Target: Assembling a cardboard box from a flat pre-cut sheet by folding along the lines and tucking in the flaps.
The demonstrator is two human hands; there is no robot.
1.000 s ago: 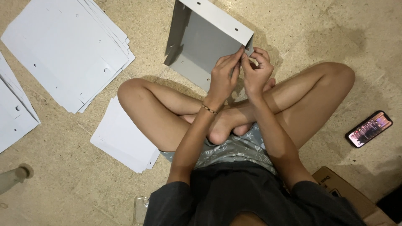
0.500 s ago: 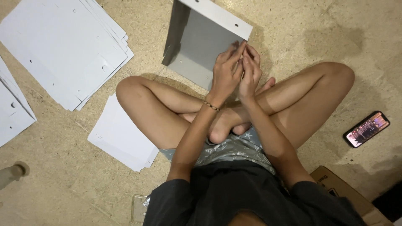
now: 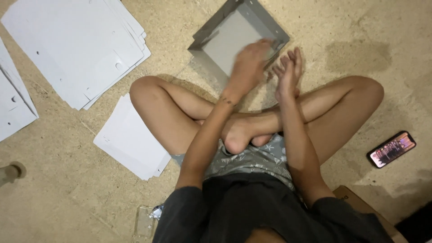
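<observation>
I sit cross-legged on a speckled beige floor. A shallow grey tray-like box (image 3: pixel 225 38) with raised walls lies open side up in front of my shins. My left hand (image 3: pixel 249 63) is blurred and rests on the tray's near right part, its fingers curled over the right wall. My right hand (image 3: pixel 288 74) hovers just right of the tray's corner. Its fingers are straight and slightly apart, and it holds nothing. A thin bracelet sits on my left wrist.
White flat panels with small holes lie stacked at the top left (image 3: pixel 76 49), at the far left edge (image 3: pixel 13 103) and by my left knee (image 3: pixel 130 139). A phone (image 3: pixel 390 149) lies at the right, a cardboard box (image 3: pixel 360 202) at the bottom right, a clear plastic bag (image 3: pixel 146 220) below.
The grey box stood tilted upright with both hands working together at its top corner. Now it lies flat and turned, my left hand is on it, and my right hand has come off.
</observation>
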